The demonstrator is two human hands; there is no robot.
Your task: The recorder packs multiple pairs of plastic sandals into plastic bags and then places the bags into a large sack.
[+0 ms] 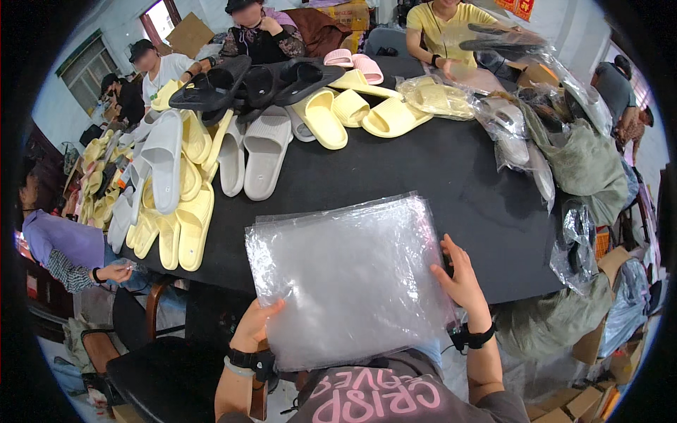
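Observation:
A flat stack of clear plastic bags [345,282] lies across the near edge of the black table, in front of my chest. My left hand [255,323] grips its lower left edge, the thumb on top and the other fingers hidden underneath. Along the right edge is my right hand [460,276], its fingers stretched out and apart. Its thumb and palm lie against or very close to the plastic. Beyond the bags, grey slide sandals [268,151] and yellow slide sandals [192,225] stand in piles on the table.
Black sandals [247,81] top the far pile, with pink sandals [367,68] behind. Bagged sandals [504,130] and a greenish sack [582,162] crowd the right side. A black chair [166,363] stands at lower left. Several people sit or stand around the black table [381,169].

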